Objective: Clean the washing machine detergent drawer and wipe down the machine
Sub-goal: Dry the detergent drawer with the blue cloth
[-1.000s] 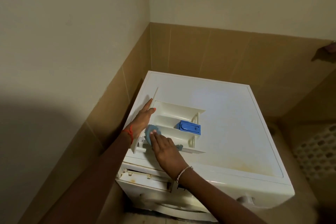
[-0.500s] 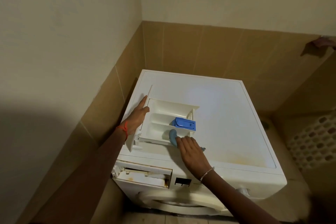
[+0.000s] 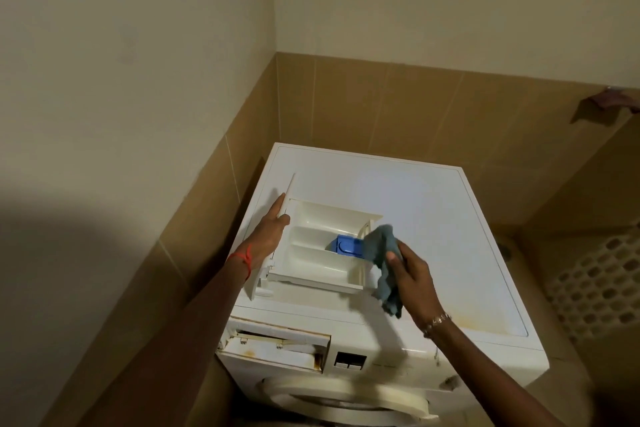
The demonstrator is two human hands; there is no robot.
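One view only, the head camera's. The detergent drawer is out of the washing machine and lies on the left part of its lid, above the open slot in the front panel. The left hand steadies it, fingers straight along the drawer's front plate. The right hand grips a blue-grey cloth, which hangs at the drawer's right end, just beside the blue insert.

By my judgement the task is in its first half. The drawer's compartments look pale and mostly clean (fine residue would be too small to tell). The slot shows rusty marks, a brownish stain sits on the lid's near right corner, and the front is not yet wiped.

Against the earlier frames, the cloth has travelled: from the drawer's near left corner, along its near edge, and now up off the surface at the right end. The left hand has stayed put.
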